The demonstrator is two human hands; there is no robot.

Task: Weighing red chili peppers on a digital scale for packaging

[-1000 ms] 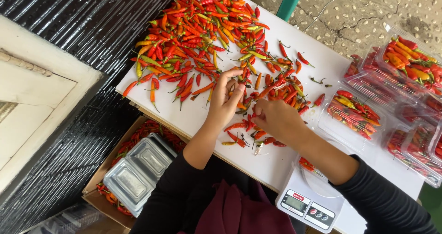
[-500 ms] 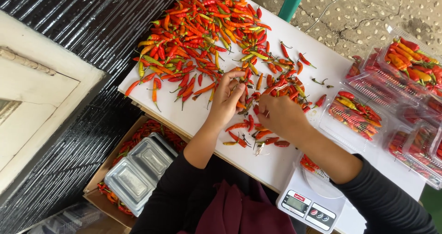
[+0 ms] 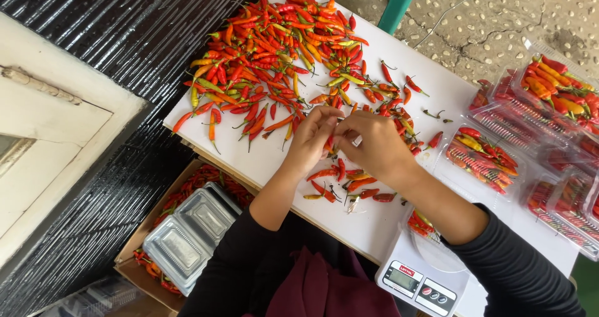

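A big heap of red, orange and green chili peppers (image 3: pixel 274 48) covers the far left of the white table (image 3: pixel 374 223). My left hand (image 3: pixel 310 139) and my right hand (image 3: pixel 374 145) meet over the table's middle, fingertips pinched together on one red chili (image 3: pixel 329 143). A small cluster of loose chilies (image 3: pixel 340 183) lies just below the hands, toward me. The chili between my fingers is mostly hidden.
A white digital scale (image 3: pixel 424 270) with a few chilies on its pan sits at the near edge. Clear plastic packs of chilies (image 3: pixel 483 151) line the right side. A cardboard box (image 3: pixel 134 254) below holds chilies and empty clear containers (image 3: pixel 187 236). A teal chair leg (image 3: pixel 399 5) stands beyond the table.
Both hands drew together from apart over the loose chilies and now pinch one chili between them.
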